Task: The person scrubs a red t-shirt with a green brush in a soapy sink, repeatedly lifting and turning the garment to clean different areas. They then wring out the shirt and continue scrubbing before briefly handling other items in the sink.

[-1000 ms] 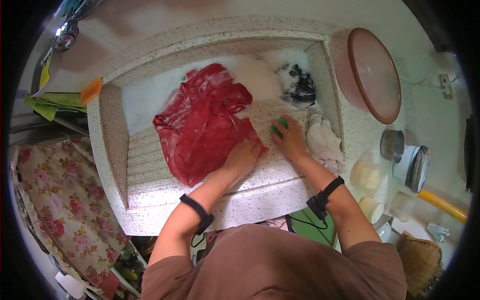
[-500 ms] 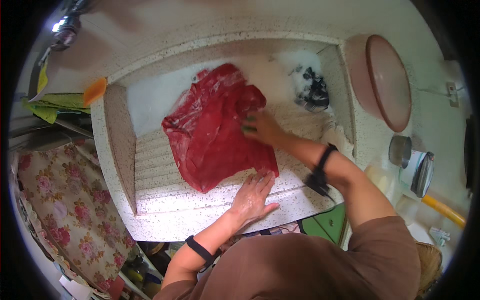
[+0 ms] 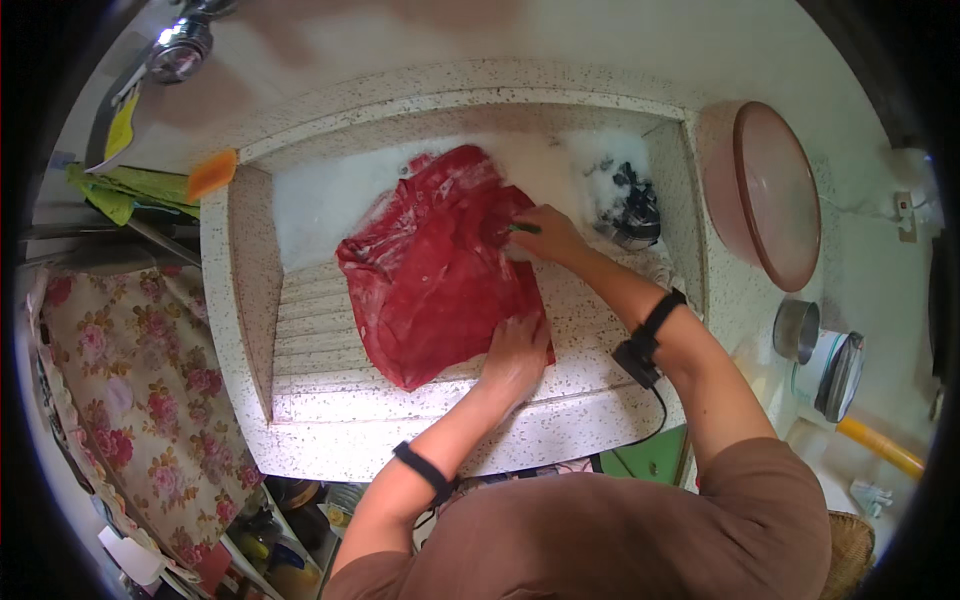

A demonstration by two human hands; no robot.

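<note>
A wet red garment (image 3: 435, 300) with streaks of white suds lies spread over the ribbed slope of a speckled stone washbasin (image 3: 340, 440). My left hand (image 3: 515, 352) presses on its near right edge, fingers bent against the cloth. Toward the garment's upper right, my right hand (image 3: 550, 236) is closed around what looks like a green scrub brush (image 3: 525, 228), mostly hidden by the fingers. The brush end is at the cloth. Dark, foam-covered cloth (image 3: 633, 210) sits in the basin's far right corner.
A pink plastic tub (image 3: 770, 195) leans at the right beside a metal pot (image 3: 796, 330). An orange sponge-like piece (image 3: 212, 175) rests on the basin's left rim, by a green cloth (image 3: 130, 190). A faucet (image 3: 180, 50) is at the upper left; a flowered curtain (image 3: 150, 400) hangs lower left.
My left hand has moved from the basin's front ledge up onto the garment's edge. My right hand has moved slightly right and away from me. The view has shifted a little.
</note>
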